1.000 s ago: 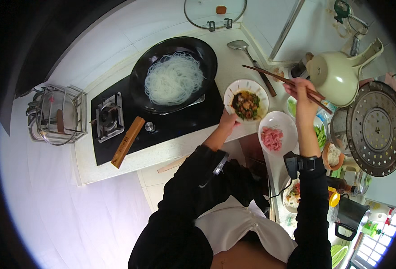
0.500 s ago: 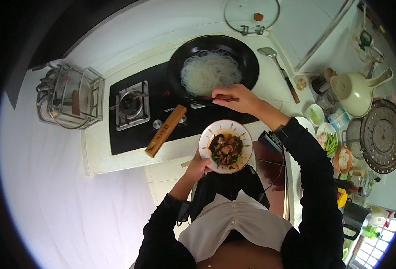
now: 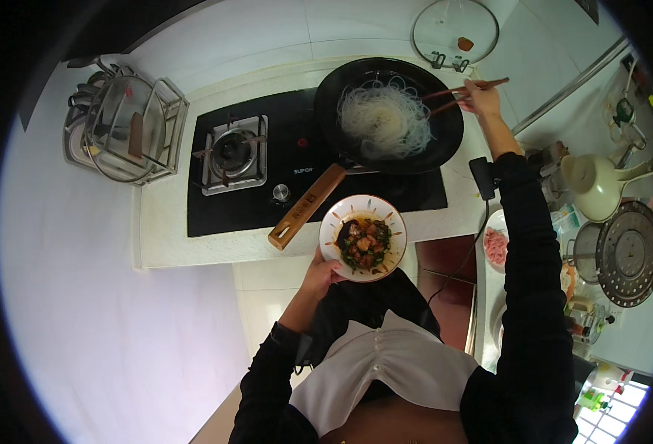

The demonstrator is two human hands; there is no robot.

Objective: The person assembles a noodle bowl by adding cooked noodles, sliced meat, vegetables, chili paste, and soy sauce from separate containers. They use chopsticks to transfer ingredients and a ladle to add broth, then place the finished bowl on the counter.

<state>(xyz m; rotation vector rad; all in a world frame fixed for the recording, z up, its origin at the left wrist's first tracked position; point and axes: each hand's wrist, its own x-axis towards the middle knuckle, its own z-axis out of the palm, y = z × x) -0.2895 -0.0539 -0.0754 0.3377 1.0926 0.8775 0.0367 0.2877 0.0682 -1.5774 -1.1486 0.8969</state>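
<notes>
My left hand grips the rim of a white bowl with a brown edge, held in front of the stove. Chunks of browned food and chopped greens in sauce lie in it. At the far right of the wok, my right hand is closed on a pair of brown chopsticks. Their tips point left at the pale, thin noodles inside. The wok is black, and its wooden handle slants toward me at the left.
A bare gas burner sits left of the wok on the black cooktop. A wire rack with lids stands at the left. A glass lid leans behind the wok. Plates, a perforated steamer tray and a cream pot line the right side.
My right hand has moved up and right, from the wok's near edge to its far right side, with the chopsticks now pointing left. The left hand still holds the bowl. The view has shifted.
</notes>
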